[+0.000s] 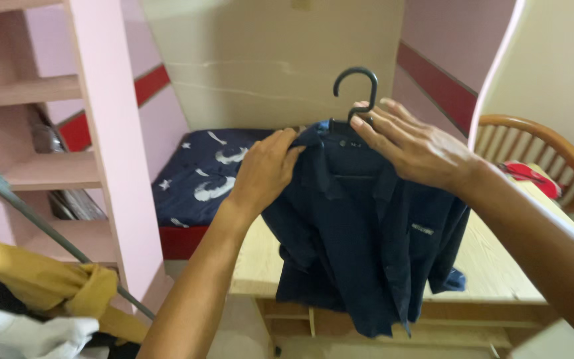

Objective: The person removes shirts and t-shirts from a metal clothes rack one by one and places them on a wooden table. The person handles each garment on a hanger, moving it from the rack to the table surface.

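1. Far left there's a heap of clothes, a yellow garment on top of something white, with a grey pole running across it. Behind that are pink shelves with a few things stuffed in.
2. The left hand is closed in a pinch on the shoulder of the dark blue shirt, bunching the cloth there. Looks like that grip is what lines the shoulder up with the arm of the hanger.
3. The shirt hangs in the air over the near edge of the bench, not resting on it, so it drapes straight down with its hem below the bench top.
4. The black hanger sits inside the collar, only the hook poking out on top.
5. The right hand is half open, fingers spread, and presses on the hanger's neck and the collar to steady it. I can't tell if the thumb closes underneath.
6. Behind: a bed with a star-and-moon sheet. At the bench's far right edge, a wooden chair with something red on it.
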